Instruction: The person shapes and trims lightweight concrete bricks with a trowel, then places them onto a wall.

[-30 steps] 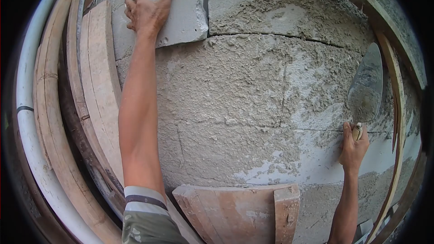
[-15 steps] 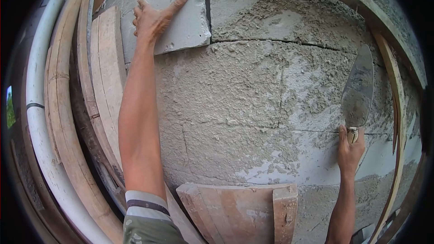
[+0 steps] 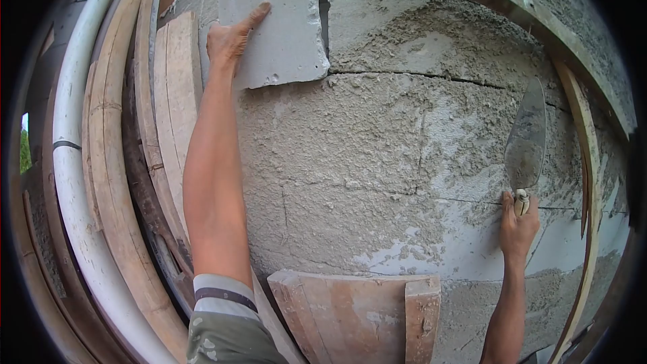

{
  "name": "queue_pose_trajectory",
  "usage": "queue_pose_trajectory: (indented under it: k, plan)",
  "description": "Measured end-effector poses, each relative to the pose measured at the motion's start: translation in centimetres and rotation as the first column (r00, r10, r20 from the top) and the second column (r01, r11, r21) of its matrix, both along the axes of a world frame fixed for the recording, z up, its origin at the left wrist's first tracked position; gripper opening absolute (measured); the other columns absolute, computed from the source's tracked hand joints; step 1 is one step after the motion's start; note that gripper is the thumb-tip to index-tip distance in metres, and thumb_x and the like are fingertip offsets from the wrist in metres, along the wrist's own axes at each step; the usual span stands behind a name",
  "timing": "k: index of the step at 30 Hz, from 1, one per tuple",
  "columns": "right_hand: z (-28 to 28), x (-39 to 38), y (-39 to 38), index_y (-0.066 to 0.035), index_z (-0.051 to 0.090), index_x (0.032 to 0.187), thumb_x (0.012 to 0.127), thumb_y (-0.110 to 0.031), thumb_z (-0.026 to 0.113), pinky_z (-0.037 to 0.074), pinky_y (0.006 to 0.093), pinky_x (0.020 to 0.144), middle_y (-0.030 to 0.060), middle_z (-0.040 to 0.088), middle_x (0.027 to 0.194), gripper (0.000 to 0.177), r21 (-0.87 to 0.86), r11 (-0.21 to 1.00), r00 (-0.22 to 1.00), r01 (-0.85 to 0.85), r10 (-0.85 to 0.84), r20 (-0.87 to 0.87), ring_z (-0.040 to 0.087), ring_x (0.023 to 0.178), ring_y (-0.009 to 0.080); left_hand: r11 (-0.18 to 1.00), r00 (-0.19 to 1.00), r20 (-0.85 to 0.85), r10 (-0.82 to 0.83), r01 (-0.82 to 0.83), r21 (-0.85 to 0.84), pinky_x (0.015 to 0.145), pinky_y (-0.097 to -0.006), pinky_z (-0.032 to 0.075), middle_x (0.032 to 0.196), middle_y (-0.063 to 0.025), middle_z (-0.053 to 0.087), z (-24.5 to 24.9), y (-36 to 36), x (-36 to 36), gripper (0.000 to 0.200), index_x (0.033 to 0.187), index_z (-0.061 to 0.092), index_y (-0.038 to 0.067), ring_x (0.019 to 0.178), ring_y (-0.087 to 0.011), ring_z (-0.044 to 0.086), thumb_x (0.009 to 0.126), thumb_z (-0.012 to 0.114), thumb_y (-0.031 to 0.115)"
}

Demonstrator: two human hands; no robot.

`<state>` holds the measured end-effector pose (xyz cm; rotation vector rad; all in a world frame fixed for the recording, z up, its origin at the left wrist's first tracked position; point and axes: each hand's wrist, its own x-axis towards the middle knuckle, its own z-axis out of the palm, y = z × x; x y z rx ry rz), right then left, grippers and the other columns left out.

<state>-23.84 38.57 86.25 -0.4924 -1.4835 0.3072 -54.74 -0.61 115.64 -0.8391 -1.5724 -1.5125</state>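
My left hand (image 3: 229, 37) grips the left edge of a pale grey lightweight block (image 3: 286, 34) at the top of the wall. The thumb lies across the block's face, while the other fingers are mostly hidden at its edge. A dark upright gap separates this block from a mortar-smeared block (image 3: 364, 20) to its right. In my right hand (image 3: 519, 229) is the handle of a trowel (image 3: 526, 141), its blade pointing up in front of the wall. Grey smears cover the blade.
Rough mortar coats much of the block wall (image 3: 337, 141). Bamboo poles (image 3: 111, 155) and a white pipe (image 3: 71, 182) stand at left, beside a wooden plank (image 3: 176, 87). Wooden boards (image 3: 364, 310) lean below. Timber strips (image 3: 586, 141) frame the right side.
The view has shifted a little, moving the scene slightly right and down. My left-hand fingers show less around the block's edge. The trowel stays upright in my right hand, its blade turned slightly.
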Motion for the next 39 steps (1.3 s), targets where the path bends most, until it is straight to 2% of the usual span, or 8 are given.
queue_pose_trajectory:
  k: [4, 9, 13, 19, 25, 30, 35, 39]
  plan:
    - [0.0, -0.3, 0.0, 0.003, 0.058, 0.098, 0.092, -0.021, 0.071, 0.049, 0.0376, 0.065, 0.0181, 0.066, 0.078, 0.029, 0.008, 1.000, 0.999, -0.020, 0.020, -0.038, 0.062, 0.068, 0.0264, 0.988, 0.996, -0.049, 0.079, -0.072, 0.140, 0.102, -0.0458, 0.049, 0.133, -0.0364, 0.048, -0.4, 0.1, -1.6, 0.145, 0.142, 0.021, -0.022, 0.124, -0.0424, 0.054, 0.049, 0.091, 0.066]
    - [-0.3, -0.4, 0.3, 0.003, 0.058, 0.099, 0.091, -0.020, 0.071, 0.049, 0.0390, 0.067, 0.0201, 0.067, 0.081, 0.028, -0.015, 0.999, 0.999, -0.030, 0.029, -0.036, 0.064, 0.071, 0.0284, 0.922, 0.925, -0.093, -0.370, 0.377, 0.090, 0.105, -0.0529, 0.046, 0.134, -0.0360, 0.046, -1.9, -2.0, -1.3, 0.139, 0.145, 0.022, -0.016, 0.125, -0.0417, 0.054, 0.048, 0.096, 0.051]
    - [0.2, -0.5, -0.4, 0.003, 0.058, 0.099, 0.091, -0.021, 0.072, 0.049, 0.0389, 0.067, 0.0205, 0.067, 0.081, 0.029, 0.005, 1.000, 0.999, -0.020, 0.021, -0.048, 0.065, 0.071, 0.0284, 0.914, 0.933, -0.123, -0.339, 0.358, 0.189, 0.106, -0.0533, 0.044, 0.133, -0.0352, 0.047, -2.6, -2.4, -0.8, 0.138, 0.146, 0.023, -0.014, 0.125, -0.0422, 0.054, 0.047, 0.097, 0.047]
    - [0.7, 0.4, -0.3, 0.003, 0.058, 0.094, 0.090, -0.025, 0.072, 0.048, 0.0387, 0.065, 0.0196, 0.065, 0.077, 0.032, 0.007, 1.000, 1.000, -0.018, 0.018, -0.009, 0.062, 0.067, 0.0277, 0.817, 0.819, -0.210, -0.534, 0.564, 0.123, 0.090, -0.0418, 0.055, 0.119, -0.0151, 0.061, -6.5, -3.4, 2.0, 0.090, 0.133, 0.048, -0.004, 0.109, -0.0278, 0.062, 0.063, 0.093, 0.031]
    - [1.5, 1.5, 0.8, 0.002, 0.055, 0.087, 0.090, -0.028, 0.073, 0.044, 0.0379, 0.060, 0.0141, 0.059, 0.071, 0.035, -0.015, 0.998, 0.993, -0.060, 0.061, 0.101, 0.051, 0.063, 0.0226, 0.773, 0.767, -0.493, -0.411, 0.580, 0.258, 0.096, -0.0372, 0.055, 0.120, -0.0164, 0.058, -11.4, -1.8, 2.9, 0.088, 0.132, 0.043, -0.001, 0.110, -0.0262, 0.061, 0.064, 0.095, 0.021]
    - [-0.6, 4.1, -3.3, 0.000, 0.056, 0.087, 0.086, -0.028, 0.076, 0.041, 0.0289, 0.049, 0.0024, 0.054, 0.067, 0.035, -0.286, 0.924, 0.963, -0.254, 0.270, 0.017, 0.048, 0.056, 0.0090, 0.908, 0.778, -0.627, 0.024, 0.246, 0.339, 0.101, -0.0352, 0.052, 0.121, -0.0132, 0.060, -16.3, -1.6, 7.4, 0.081, 0.130, 0.049, 0.002, 0.114, -0.0235, 0.060, 0.066, 0.094, 0.020]
    - [-16.3, 9.4, -7.5, -0.004, 0.055, 0.092, 0.086, -0.032, 0.078, 0.040, 0.0259, 0.044, -0.0001, 0.055, 0.065, 0.037, -0.552, 0.761, 0.914, -0.341, 0.405, -0.006, 0.050, 0.049, 0.0075, 0.992, 0.806, -0.591, 0.042, 0.035, 0.119, 0.074, -0.0294, 0.061, 0.099, -0.0136, 0.073, -24.1, -3.4, 14.7, 0.027, 0.099, 0.074, -0.005, 0.078, -0.0190, 0.070, 0.073, 0.083, -0.008]
    - [-36.3, 17.7, -13.5, 0.003, 0.062, 0.099, 0.079, -0.032, 0.080, 0.045, 0.0315, 0.048, 0.0070, 0.061, 0.068, 0.044, -0.850, 0.495, 0.896, -0.181, 0.440, 0.066, 0.057, 0.053, 0.0127, 0.934, 0.879, -0.372, -0.297, 0.349, 0.081, 0.077, -0.0354, 0.063, 0.102, -0.0217, 0.070, -35.0, -5.5, 18.8, 0.027, 0.101, 0.069, -0.013, 0.084, -0.0247, 0.069, 0.076, 0.079, -0.008]
